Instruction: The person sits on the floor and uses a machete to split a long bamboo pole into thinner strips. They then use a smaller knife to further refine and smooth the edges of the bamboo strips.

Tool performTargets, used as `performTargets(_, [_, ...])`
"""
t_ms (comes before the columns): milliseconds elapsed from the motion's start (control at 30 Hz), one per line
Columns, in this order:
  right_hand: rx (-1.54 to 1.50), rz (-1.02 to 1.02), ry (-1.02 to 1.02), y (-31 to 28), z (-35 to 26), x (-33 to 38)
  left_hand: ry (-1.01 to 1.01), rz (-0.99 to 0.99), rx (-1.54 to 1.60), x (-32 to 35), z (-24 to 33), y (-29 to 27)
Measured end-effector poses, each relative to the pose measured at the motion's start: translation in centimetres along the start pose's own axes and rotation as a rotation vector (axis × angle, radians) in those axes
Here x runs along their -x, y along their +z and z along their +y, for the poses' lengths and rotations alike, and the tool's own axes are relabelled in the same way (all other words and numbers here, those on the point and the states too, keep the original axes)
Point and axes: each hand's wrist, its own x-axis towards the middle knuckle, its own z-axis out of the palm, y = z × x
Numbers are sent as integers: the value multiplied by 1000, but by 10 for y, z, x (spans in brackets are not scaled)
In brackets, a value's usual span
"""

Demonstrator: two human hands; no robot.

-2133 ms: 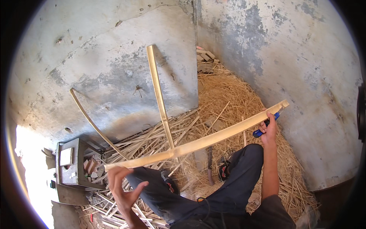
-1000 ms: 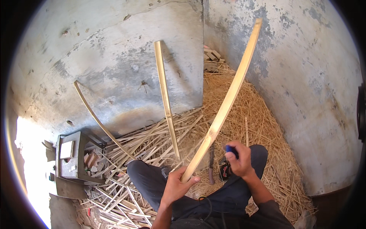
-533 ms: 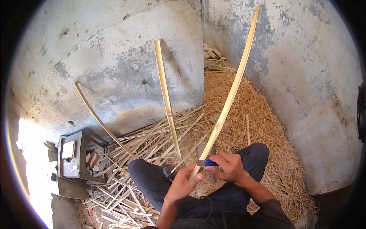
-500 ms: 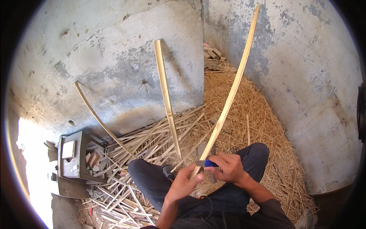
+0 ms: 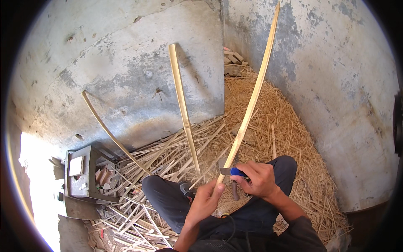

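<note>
A long pale bamboo strip rises from my lap toward the wall at the back right. My left hand grips its lower end, thumb along the strip. My right hand is closed round the blue handle of a knife. The flat metal blade lies across the strip, a little above my left hand. Below the right hand, a brown rod-like thing shows between my legs; its kind is unclear.
Two more strips lean on the left wall. Thin strips litter the floor at left, beside a dark box-like stand. A heap of straw-coloured shavings fills the corner, with bricks behind.
My right hand and the knife have moved up the strip, away from my left hand. The strip's far end has swung slightly left.
</note>
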Motion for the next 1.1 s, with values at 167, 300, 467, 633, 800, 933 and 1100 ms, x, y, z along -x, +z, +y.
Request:
performTargets(167, [7,38,43,-3,3,-3,14,72,-121,2,12,2])
performTargets(300, [26,49,102,-12,11,-13,-5,96,-184,6,11,2])
performTargets(467, [45,38,89,-5,26,-12,-10,133,-235,6,8,2])
performTargets(633, [49,61,68,3,31,-18,-43,175,-292,8,8,0])
performTargets(800, [58,84,60,11,31,-21,-82,190,-300,9,8,-3])
performTargets(933, [62,136,90,18,39,-19,-50,210,-324,14,1,-4])
performTargets(1100, [77,128,50,25,36,-19,-61,220,-297,22,-4,-6])
